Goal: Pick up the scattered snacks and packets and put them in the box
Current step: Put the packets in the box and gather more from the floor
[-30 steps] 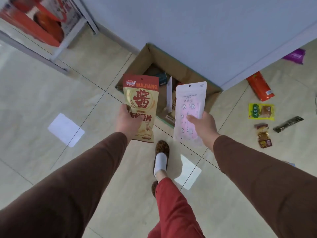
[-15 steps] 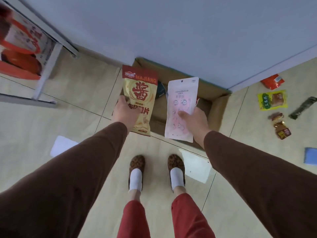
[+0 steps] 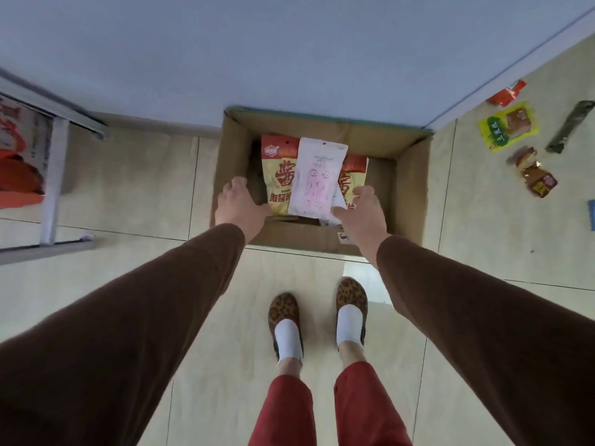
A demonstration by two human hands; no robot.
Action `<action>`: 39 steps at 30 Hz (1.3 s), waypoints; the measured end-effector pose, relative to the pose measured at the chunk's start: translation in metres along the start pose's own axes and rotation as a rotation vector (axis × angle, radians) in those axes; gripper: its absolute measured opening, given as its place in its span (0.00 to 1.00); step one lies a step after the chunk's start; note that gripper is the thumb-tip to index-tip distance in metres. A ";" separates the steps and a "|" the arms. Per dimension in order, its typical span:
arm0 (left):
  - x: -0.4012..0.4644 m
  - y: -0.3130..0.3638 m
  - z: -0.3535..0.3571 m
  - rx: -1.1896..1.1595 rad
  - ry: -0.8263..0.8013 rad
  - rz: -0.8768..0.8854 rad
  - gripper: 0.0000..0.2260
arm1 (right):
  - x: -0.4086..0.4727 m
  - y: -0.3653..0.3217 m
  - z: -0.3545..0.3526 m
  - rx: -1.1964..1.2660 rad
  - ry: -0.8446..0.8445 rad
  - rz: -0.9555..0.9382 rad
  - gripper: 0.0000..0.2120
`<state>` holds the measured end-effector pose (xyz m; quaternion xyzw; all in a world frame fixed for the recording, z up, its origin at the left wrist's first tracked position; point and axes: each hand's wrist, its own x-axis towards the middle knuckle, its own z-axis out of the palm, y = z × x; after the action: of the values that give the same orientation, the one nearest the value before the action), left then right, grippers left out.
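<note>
Beige tiled floor [image 3: 135, 175], pale blue-grey wall [image 3: 289, 46] running along the back with a grey skirting. Open cardboard box [image 3: 409, 188] sits on the floor pushed against that wall, flaps up, near flap toward the person's feet.

Inside the box: yellow-and-red chip bag [image 3: 279, 175] lying flat at the box's left side, pink-and-white pouch [image 3: 317, 180] lying over it in the middle, a second yellow-and-red bag [image 3: 352, 178] showing from under the pouch on the box's right. Darker items beneath, too hidden to tell.

Left hand [image 3: 240, 206] hovers over the box's left near corner, fingers spread and loose, gripping nothing. Right hand [image 3: 363, 217] over the box's near edge, fingers also loose and empty, thumb close to the pouch's lower corner; contact cannot be told.

Right of the box, on the floor: red packet [image 3: 507, 94] nearest the wall, yellow-green snack pack [image 3: 508, 127], dark green stick packet [image 3: 570, 127], two small brown wrapped snacks [image 3: 533, 170], a blue thing [image 3: 591, 214] cut by the frame edge.

Left of the box: grey metal shelf frame [image 3: 54, 175] with red-and-white packaging [image 3: 19, 156].

Person stands just before the box, brown sleeves, red trousers, leopard-print slippers [image 3: 351, 294].
</note>
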<state>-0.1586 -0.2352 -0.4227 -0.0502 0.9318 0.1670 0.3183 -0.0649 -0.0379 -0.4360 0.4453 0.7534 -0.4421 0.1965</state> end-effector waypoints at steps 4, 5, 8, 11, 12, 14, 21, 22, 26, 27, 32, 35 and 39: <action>-0.014 0.006 -0.007 0.089 0.008 0.141 0.27 | -0.024 0.009 -0.016 -0.121 0.045 -0.116 0.25; -0.019 0.010 -0.010 0.111 0.012 0.178 0.26 | -0.030 0.010 -0.022 -0.144 0.061 -0.138 0.24; -0.035 0.026 -0.019 0.177 0.018 0.302 0.22 | -0.051 0.017 -0.046 -0.206 0.111 -0.191 0.22; -0.056 0.048 -0.024 0.276 0.019 0.438 0.20 | -0.071 0.030 -0.075 -0.284 0.158 -0.237 0.22; -0.063 0.057 -0.024 0.295 0.010 0.470 0.20 | -0.078 0.035 -0.086 -0.306 0.175 -0.239 0.22; -0.077 0.075 -0.020 0.316 -0.016 0.511 0.21 | -0.089 0.047 -0.107 -0.321 0.203 -0.230 0.23; -0.134 0.153 0.027 0.415 -0.048 0.661 0.22 | -0.108 0.115 -0.184 -0.288 0.286 -0.170 0.23; -0.143 0.167 0.037 0.434 -0.049 0.681 0.22 | -0.109 0.128 -0.196 -0.274 0.298 -0.159 0.23; -0.184 0.223 0.084 0.433 -0.066 0.711 0.22 | -0.110 0.183 -0.252 -0.216 0.331 -0.121 0.23; -0.195 0.238 0.097 0.435 -0.069 0.715 0.22 | -0.110 0.197 -0.268 -0.209 0.334 -0.120 0.23; -0.250 0.310 0.164 0.410 -0.087 0.704 0.21 | -0.108 0.265 -0.352 -0.205 0.359 -0.120 0.23; -0.278 0.353 0.199 0.390 -0.095 0.716 0.23 | -0.101 0.299 -0.402 -0.192 0.383 -0.114 0.23; -0.294 0.411 0.236 0.392 -0.093 0.743 0.23 | -0.083 0.331 -0.459 -0.165 0.411 -0.092 0.23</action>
<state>0.1278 0.2278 -0.3034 0.3582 0.8853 0.0921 0.2819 0.3036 0.3776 -0.2973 0.4736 0.8308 -0.2874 0.0541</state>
